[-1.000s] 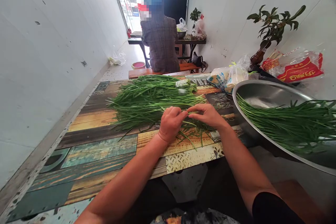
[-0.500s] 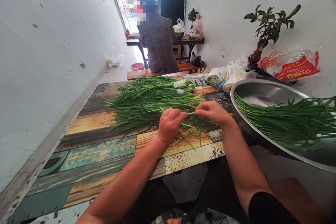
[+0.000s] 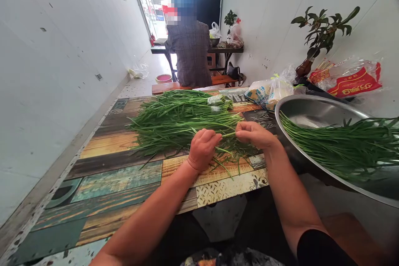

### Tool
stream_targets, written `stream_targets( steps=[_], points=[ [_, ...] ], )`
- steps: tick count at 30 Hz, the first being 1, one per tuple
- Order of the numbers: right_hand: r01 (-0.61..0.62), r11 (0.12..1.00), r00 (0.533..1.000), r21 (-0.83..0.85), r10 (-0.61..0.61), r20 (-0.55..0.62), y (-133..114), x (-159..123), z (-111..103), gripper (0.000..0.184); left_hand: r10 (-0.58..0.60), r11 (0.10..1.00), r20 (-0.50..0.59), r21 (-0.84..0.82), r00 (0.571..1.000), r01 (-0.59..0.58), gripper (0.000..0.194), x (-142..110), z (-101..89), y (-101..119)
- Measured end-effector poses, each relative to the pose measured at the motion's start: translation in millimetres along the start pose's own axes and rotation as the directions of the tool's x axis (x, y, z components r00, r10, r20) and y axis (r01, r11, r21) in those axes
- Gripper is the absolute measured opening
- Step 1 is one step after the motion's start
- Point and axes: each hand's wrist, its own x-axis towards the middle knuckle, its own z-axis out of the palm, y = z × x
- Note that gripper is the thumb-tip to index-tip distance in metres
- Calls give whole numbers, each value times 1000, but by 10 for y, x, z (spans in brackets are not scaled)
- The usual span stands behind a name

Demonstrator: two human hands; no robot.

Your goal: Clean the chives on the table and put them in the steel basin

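Wider than before is the gap between the left hand [image 3: 202, 149] and the right hand [image 3: 254, 135], for the right one has moved off to the right; the left is closed on a thin green stem [image 3: 229, 134], and the right pinches its other end, above the table [image 3: 118, 145].

The pile [image 3: 174, 118] lies just past the left hand, so a wrist bump could mix it up; a hard pull could snap the stem, as it looks soft; a swing of the right arm could knock the bowl [image 3: 307, 114], as it is close by.

The table top has patches of wood print, brown, blue and yellow; the pile is long, flat, grassy leaves, with white wraps [image 3: 214, 99] on some; the bowl is round, smooth, shiny metal; more greens [image 3: 346, 145] lie in it, thin and dark.
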Motion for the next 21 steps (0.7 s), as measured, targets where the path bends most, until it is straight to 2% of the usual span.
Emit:
stream_targets(
  steps=[3, 7, 8, 11, 13, 14, 17, 19, 21],
  points=[
    [42, 993, 997, 107, -35, -67, -1, 2, -36, 37, -26, 1000, -16, 10, 1000, 27, 15, -4, -3, -29],
    [87, 981, 976, 174, -49, -211, 7, 43, -47, 55, -35, 999, -15, 3, 999, 35, 16, -7, 5, -37],
    [78, 984, 974, 158, -42, -222, 8, 51, -35, 52, -37, 999, -9, 2, 999, 37, 16, -7, 7, -34],
    [83, 992, 979, 99, -63, -192, -1, 59, 40, 20, -34, 999, 2, 2, 999, 34, 17, -7, 7, -23],
    [102, 993, 986, 56, -93, -141, -16, 58, 115, 43, -25, 1000, 3, 5, 1000, 25, 18, -7, 5, -14],
    [103, 995, 988, 9, -102, -118, -23, 60, 154, 45, -20, 1000, 8, 5, 1000, 20, 18, -7, 4, -10],
    [95, 952, 992, -291, -115, -52, -33, 75, 252, 30, -3, 1000, 30, -4, 1000, 3, 21, -4, 2, 5],
    [113, 872, 989, -477, -145, -31, -29, 89, 270, 36, 10, 1000, 32, -14, 999, -10, 20, 1, 5, 10],
    [123, 826, 982, -550, -183, -55, -17, 98, 235, 43, 10, 1000, 20, -24, 1000, -10, 18, 8, 9, 10]
  ],
)
